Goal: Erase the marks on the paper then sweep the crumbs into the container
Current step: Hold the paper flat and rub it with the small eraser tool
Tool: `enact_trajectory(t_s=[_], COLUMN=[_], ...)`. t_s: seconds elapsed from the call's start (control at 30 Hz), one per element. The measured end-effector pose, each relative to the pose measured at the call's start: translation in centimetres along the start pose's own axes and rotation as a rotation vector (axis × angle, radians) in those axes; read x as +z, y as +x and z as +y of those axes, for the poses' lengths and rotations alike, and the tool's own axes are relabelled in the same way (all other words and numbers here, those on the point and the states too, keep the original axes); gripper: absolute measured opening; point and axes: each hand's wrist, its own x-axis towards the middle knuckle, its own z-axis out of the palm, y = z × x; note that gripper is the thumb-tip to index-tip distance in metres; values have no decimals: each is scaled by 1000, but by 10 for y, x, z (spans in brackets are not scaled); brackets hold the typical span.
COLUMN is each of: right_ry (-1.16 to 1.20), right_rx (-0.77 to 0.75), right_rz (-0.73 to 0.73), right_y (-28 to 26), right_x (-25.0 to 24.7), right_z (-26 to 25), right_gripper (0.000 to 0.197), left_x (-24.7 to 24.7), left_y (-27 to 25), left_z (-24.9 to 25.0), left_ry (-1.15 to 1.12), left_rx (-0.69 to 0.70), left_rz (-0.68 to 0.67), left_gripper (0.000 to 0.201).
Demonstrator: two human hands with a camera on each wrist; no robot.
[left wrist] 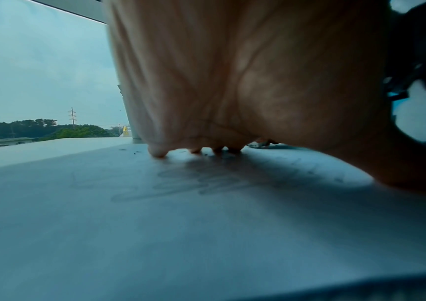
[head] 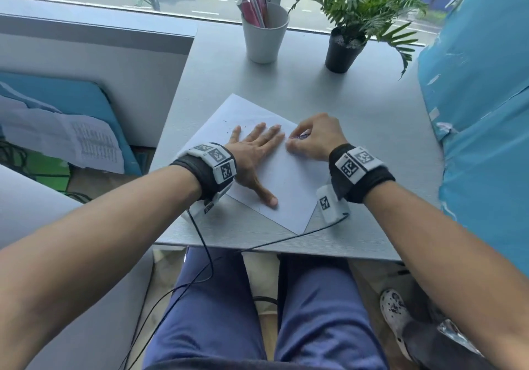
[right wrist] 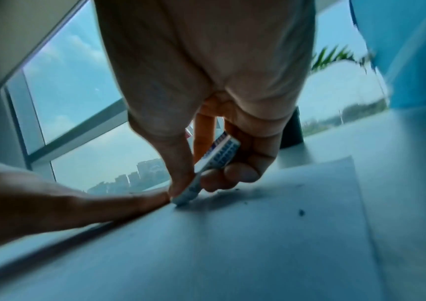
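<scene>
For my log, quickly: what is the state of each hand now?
Left hand: open, pressed flat on the paper.
Right hand: closed, pinching the eraser against the paper.
</scene>
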Motion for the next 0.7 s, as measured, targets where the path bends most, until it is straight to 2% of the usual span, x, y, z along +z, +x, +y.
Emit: enact_trajectory(t_s=[0.03, 0.13, 0.17, 0.23, 0.3, 0.43, 0.47, 0.53, 0.6, 0.7], right_ry=[4, -3, -7, 24, 20, -10, -17, 19, 16, -4], right_rx=[-9, -177, -166, -30, 18, -152, -123, -2, 5, -170], right_rz=[-9, -154, -163, -78, 10, -166, -159, -40, 9, -177], right_y=[-2, -26, -24, -6, 0, -26, -21, -4, -4, -37], right_x=[4, 21, 19, 9, 5, 20, 16, 1, 0, 19], right_z=[-3, -17, -17, -7, -4, -16, -13, -2, -3, -21], right_gripper=[13, 9, 10, 15, 17, 14, 16, 18, 17, 13], left_x=[0, 0, 0, 0, -1, 0, -1, -1, -2, 1], left_y=[0, 1, 1, -1, -1, 1, -1, -2, -2, 2], left_z=[1, 1, 1, 2, 3, 3, 3, 4, 6, 4], left_ry=[-2, 6, 6, 0, -1, 6, 2, -3, -5, 21], left_rx=[-1, 10, 7, -5, -14, -4, -8, -17, -23, -20], left_rz=[3, 12, 13, 11, 13, 9, 4, 7, 3, 0], left_gripper=[161, 163, 162, 161, 161, 163, 162, 161, 161, 164])
